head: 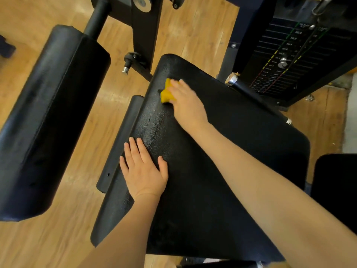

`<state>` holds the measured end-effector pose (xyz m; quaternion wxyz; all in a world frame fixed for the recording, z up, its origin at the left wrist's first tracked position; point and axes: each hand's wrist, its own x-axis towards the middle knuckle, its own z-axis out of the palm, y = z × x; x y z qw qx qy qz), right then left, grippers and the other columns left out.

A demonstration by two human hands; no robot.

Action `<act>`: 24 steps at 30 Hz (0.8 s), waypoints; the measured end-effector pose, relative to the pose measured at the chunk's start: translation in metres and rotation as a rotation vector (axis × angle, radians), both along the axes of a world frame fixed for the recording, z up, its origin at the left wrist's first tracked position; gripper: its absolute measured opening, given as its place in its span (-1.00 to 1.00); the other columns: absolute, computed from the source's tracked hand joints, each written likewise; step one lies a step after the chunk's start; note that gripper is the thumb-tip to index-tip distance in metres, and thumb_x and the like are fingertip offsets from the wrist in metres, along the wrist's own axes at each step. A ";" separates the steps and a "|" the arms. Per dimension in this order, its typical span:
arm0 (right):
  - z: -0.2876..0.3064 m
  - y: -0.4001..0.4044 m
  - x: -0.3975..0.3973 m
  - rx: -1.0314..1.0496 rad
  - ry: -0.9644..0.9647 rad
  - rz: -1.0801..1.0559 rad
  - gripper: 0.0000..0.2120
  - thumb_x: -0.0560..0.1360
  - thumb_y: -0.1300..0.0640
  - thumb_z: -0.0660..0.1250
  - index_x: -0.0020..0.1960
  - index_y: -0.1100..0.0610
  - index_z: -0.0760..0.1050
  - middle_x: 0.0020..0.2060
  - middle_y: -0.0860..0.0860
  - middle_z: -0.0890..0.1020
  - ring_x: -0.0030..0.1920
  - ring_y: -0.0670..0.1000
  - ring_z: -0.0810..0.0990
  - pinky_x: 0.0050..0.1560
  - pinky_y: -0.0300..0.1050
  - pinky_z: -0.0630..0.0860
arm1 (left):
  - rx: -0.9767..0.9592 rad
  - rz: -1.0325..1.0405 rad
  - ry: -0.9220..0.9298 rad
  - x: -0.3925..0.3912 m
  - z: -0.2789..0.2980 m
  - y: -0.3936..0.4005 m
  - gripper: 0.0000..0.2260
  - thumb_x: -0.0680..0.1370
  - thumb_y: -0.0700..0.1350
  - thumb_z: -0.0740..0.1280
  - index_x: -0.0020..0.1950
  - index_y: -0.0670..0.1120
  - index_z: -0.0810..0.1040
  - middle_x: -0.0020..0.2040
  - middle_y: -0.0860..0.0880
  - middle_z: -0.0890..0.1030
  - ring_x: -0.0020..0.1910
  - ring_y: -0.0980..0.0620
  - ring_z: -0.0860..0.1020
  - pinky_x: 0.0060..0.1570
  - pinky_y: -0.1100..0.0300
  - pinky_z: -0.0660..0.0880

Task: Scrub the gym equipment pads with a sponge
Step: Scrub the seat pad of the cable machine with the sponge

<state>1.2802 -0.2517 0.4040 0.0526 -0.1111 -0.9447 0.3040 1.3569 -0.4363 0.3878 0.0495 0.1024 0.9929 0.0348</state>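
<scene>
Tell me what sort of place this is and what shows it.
Most likely a gym. A weight stack with a selector pin stands at upper right, black padded machine parts fill the view, such as the seat pad and a roller pad, and the floor is wood-look.

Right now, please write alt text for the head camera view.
The right hand presses a yellow sponge on the far left corner of a black seat pad, while the left hand rests flat near its left edge. A weight stack stands behind.
</scene>
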 end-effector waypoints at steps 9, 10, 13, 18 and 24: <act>0.017 0.007 -0.059 0.147 -0.102 0.150 -0.63 0.61 0.16 0.10 0.41 0.17 0.30 0.47 0.06 0.22 0.49 0.06 0.07 0.39 -0.03 0.17 | -0.063 -0.012 -0.029 -0.002 0.001 -0.001 -0.35 0.51 0.13 0.01 0.49 -0.24 0.21 0.49 -0.22 0.25 0.49 -0.19 0.18 0.42 -0.13 0.07; 0.017 -0.002 -0.053 0.184 -0.091 0.220 -0.63 0.61 0.17 0.08 0.41 0.17 0.31 0.46 0.06 0.25 0.49 0.06 0.08 0.39 -0.04 0.16 | -0.067 -0.010 -0.032 -0.002 0.001 -0.001 -0.35 0.50 0.13 0.01 0.49 -0.24 0.21 0.49 -0.22 0.25 0.49 -0.19 0.19 0.42 -0.13 0.07; 0.013 -0.034 -0.030 0.294 -0.078 0.535 -0.62 0.59 0.20 0.07 0.40 0.15 0.31 0.43 0.04 0.30 0.49 0.06 0.09 0.41 -0.05 0.12 | -0.072 -0.007 -0.039 -0.002 0.002 -0.001 -0.35 0.50 0.13 0.02 0.48 -0.24 0.23 0.48 -0.22 0.27 0.48 -0.19 0.20 0.41 -0.14 0.11; 0.014 -0.038 -0.029 0.242 -0.059 0.456 -0.63 0.60 0.10 0.11 0.39 0.13 0.33 0.42 0.02 0.32 0.48 0.02 0.13 0.40 -0.07 0.11 | -0.072 0.005 -0.043 -0.002 0.003 0.001 -0.34 0.49 0.13 0.02 0.48 -0.25 0.24 0.48 -0.22 0.27 0.48 -0.18 0.19 0.42 -0.13 0.08; -0.003 -0.048 -0.004 0.132 0.038 0.303 -0.63 0.42 0.32 0.28 0.23 0.23 0.50 0.25 0.13 0.52 0.34 0.18 0.39 0.25 0.06 0.38 | -0.073 0.003 -0.040 -0.002 0.004 0.002 -0.34 0.49 0.11 0.02 0.47 -0.26 0.24 0.47 -0.24 0.28 0.47 -0.21 0.21 0.40 -0.16 0.12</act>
